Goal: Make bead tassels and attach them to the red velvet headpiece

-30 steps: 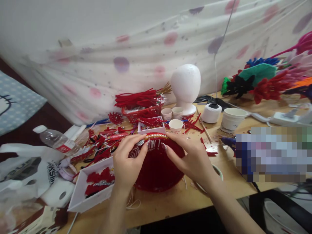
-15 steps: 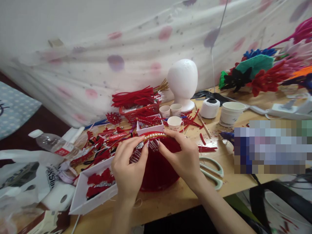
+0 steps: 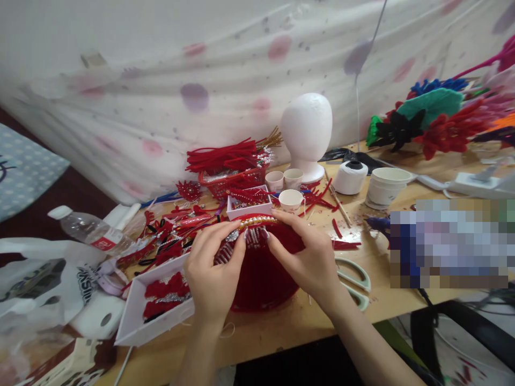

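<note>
A round red headpiece with a pearl and gold trim along its top edge stands on the wooden table in front of me. My left hand grips its left side, fingertips pinching the silver beaded trim near the top. My right hand holds the right side, thumb and fingers pressed on the trim just right of centre. Both hands meet at the top edge of the headpiece.
A white tray of red ornaments lies at my left. Green scissors lie by my right wrist. Behind are a red basket, small paper cups, a foam head, a thread spool and a water bottle.
My right hand has slid left along the top trim toward the left hand, uncovering the scissors. The left hand keeps its grip.
</note>
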Demonstrator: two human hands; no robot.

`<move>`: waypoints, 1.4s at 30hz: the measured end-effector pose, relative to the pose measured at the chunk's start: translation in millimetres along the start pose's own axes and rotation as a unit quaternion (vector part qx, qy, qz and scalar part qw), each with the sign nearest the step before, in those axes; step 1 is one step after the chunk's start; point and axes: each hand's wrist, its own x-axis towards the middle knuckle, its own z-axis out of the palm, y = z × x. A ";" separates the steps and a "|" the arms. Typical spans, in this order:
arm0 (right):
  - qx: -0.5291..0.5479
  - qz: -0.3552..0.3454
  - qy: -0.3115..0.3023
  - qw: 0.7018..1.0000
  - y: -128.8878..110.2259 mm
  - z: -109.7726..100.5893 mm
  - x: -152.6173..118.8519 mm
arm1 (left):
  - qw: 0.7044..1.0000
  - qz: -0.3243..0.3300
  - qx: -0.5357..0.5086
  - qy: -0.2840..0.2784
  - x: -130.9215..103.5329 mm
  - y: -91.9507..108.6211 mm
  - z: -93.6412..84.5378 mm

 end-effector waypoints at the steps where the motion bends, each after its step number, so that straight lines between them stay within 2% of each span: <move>1: 0.005 0.000 -0.005 1.000 0.2 -1.2 -0.3 | 1.000 -0.002 -0.001 -0.001 0.0 -0.2 -0.5; 4: 0.033 0.008 -0.029 0.999 2.6 -4.9 -2.6 | 1.000 -0.013 -0.012 -0.004 0.3 -2.3 -1.6; 6: 0.082 0.024 -0.022 0.996 5.2 -8.0 -5.0 | 1.000 -0.018 -0.017 -0.006 0.6 -4.9 -2.2; 7: 0.108 0.033 0.003 0.994 6.4 -9.6 -6.1 | 1.000 -0.019 -0.017 -0.006 0.8 -6.4 -2.4; 11: 0.163 0.040 0.177 0.970 9.3 -15.5 -6.6 | 0.999 -0.020 -0.029 -0.026 2.3 -13.8 -3.2; 13: 0.162 0.025 0.203 0.965 9.6 -16.9 -4.3 | 0.998 -0.013 -0.039 -0.044 4.4 -17.3 -3.7; 16: 0.105 -0.017 0.135 0.985 9.5 -16.6 -0.4 | 0.998 0.015 -0.032 -0.054 8.3 -18.4 -5.6; 18: 0.051 -0.043 0.082 0.994 8.8 -15.9 0.7 | 0.997 0.058 -0.015 -0.043 8.8 -13.8 -8.2; 21: 0.015 -0.074 0.041 0.996 7.2 -17.2 -1.5 | 0.991 0.122 -0.007 -0.045 2.1 1.5 -12.7; 24: 0.006 -0.095 0.005 0.995 5.1 -23.3 -6.2 | 0.987 0.119 -0.073 -0.085 -12.2 19.1 -13.5; 29: 0.021 -0.064 -0.049 0.997 0.2 -36.4 -9.8 | 0.981 0.044 -0.178 -0.056 -33.7 34.4 -7.3; 31: 0.037 -0.042 -0.082 0.995 -1.1 -41.6 -9.1 | 0.980 0.056 -0.181 -0.061 -37.5 36.0 -7.2; 34: 0.073 -0.008 -0.130 0.989 2.0 -52.8 -8.0 | 0.979 0.112 -0.151 -0.076 -38.3 33.8 -17.1; 36: 0.084 0.017 -0.120 0.989 8.5 -63.0 -8.1 | 0.981 0.127 -0.133 -0.070 -37.0 28.4 -31.4; 38: 0.075 0.045 -0.060 0.994 16.3 -73.2 -8.7 | 0.989 0.103 -0.109 -0.003 -35.7 19.9 -49.5; 40: 0.067 0.078 0.013 0.995 22.5 -80.3 -8.7 | 0.995 0.083 -0.050 0.025 -35.3 8.9 -67.1; 42: 0.058 0.099 0.057 0.992 25.2 -81.5 -6.0 | 0.996 0.059 0.011 0.063 -35.8 -4.6 -80.6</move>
